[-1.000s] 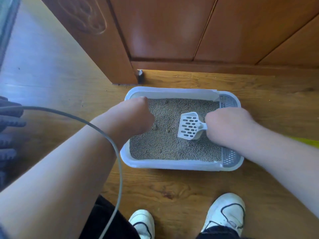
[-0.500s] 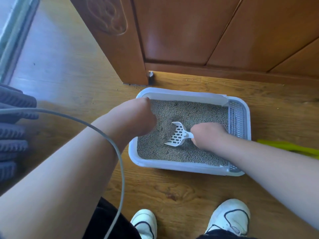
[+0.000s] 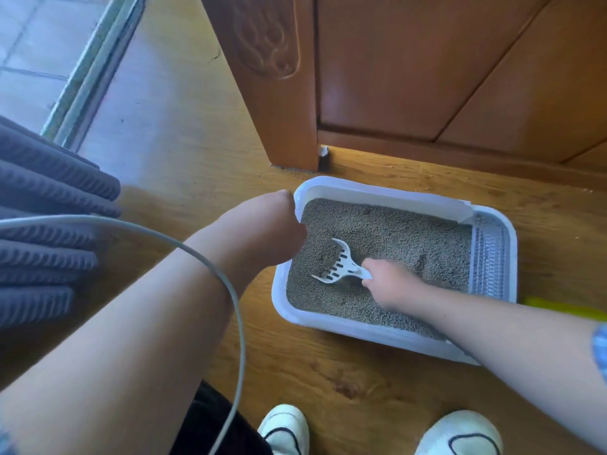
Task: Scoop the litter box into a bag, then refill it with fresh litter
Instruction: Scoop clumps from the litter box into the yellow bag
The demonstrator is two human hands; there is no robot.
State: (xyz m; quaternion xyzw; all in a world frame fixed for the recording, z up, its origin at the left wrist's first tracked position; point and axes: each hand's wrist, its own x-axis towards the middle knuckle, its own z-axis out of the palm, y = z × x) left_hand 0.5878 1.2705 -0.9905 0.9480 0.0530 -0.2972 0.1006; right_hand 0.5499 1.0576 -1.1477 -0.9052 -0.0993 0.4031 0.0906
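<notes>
A white litter box (image 3: pixel 348 325) filled with grey litter (image 3: pixel 394 231) lies on the wooden floor by a door. My right hand (image 3: pixel 389 285) grips the handle of a white slotted scoop (image 3: pixel 338 264). The scoop's head is dug into the litter in the box's left half and carries some grains. My left hand (image 3: pixel 262 224) is bent down at the box's left rim, and its fingers are hidden behind the wrist. A grated section (image 3: pixel 487 257) forms the right end of the box. No bag is in view.
A brown wooden door (image 3: pixel 272 77) and its panel stand just behind the box. Grey ribbed fabric (image 3: pixel 42 224) fills the left edge. A grey cable (image 3: pixel 235 300) loops over my left arm. A yellow-green object (image 3: pixel 558 308) lies right of the box. My white shoes (image 3: pixel 285 428) are below.
My right hand has pushed the scoop leftward from the box's middle into the litter at its left half, tilting the head down. The view has shifted, so the box sits further right.
</notes>
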